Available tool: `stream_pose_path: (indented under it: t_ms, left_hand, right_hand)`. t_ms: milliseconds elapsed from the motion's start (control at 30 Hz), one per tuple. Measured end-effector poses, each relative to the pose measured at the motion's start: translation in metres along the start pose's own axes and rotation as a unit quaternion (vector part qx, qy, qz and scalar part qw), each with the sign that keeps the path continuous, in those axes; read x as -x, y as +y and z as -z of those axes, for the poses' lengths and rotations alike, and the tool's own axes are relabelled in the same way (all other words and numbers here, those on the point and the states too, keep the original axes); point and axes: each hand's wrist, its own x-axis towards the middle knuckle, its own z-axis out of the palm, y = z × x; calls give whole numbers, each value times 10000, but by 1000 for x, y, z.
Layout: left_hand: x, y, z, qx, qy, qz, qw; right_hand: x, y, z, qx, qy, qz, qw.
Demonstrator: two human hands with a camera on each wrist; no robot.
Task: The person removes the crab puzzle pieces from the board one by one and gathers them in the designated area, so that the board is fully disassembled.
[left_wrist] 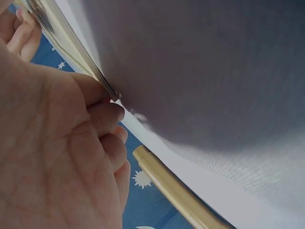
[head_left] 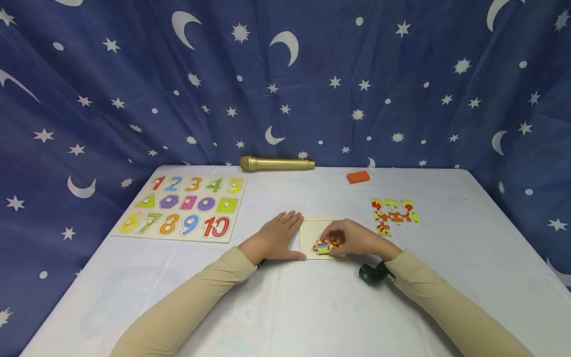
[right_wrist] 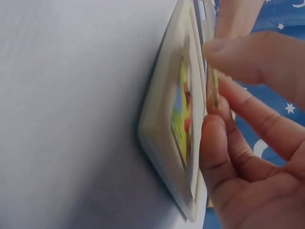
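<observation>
A small pale wooden puzzle board (head_left: pixel 312 228) lies in the middle of the table. My left hand (head_left: pixel 278 239) rests along its left edge with fingers extended; the thumb touches near the front left corner. Over the board, my right hand (head_left: pixel 354 238) pinches a colourful jigsaw piece (head_left: pixel 324 246) between thumb and fingers. The right wrist view shows the held piece (right_wrist: pixel 214 90) edge-on, just above the board (right_wrist: pixel 155 114). Another jigsaw piece (right_wrist: pixel 180 124), green, blue and yellow, lies inside the board's frame at one corner. The right fingers partly hide the board in the head view.
Several joined or adjoining jigsaw pieces (head_left: pixel 394 216) lie to the right. An orange block (head_left: pixel 358 177) is behind them. A gold microphone (head_left: pixel 278 164) lies at the table's back edge. A number-and-shape peg board (head_left: pixel 178 208) is at the left.
</observation>
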Motion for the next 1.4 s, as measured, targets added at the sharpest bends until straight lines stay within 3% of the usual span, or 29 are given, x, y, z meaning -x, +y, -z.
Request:
stream_pose_path:
  t_ms: [367, 467, 833, 1067, 1400]
  left_hand:
    - [2, 0, 1, 82, -41, -32, 10000]
    - [2, 0, 0, 93, -35, -27, 9999]
    - [2, -1, -2, 153, -10, -20, 9999]
    - [1, -1, -1, 144, -89, 13, 9999]
    - [0, -1, 0, 89, 24, -53, 9999]
  right_hand:
    - [39, 16, 25, -503, 315, 146, 9981]
    - [56, 23, 36, -262, 557, 76, 9981]
    - [108, 61, 68, 573, 1201, -814, 9878]
    - [116, 81, 76, 806, 1321, -1247, 9801]
    - [109, 89, 76, 801, 1391, -1569, 9745]
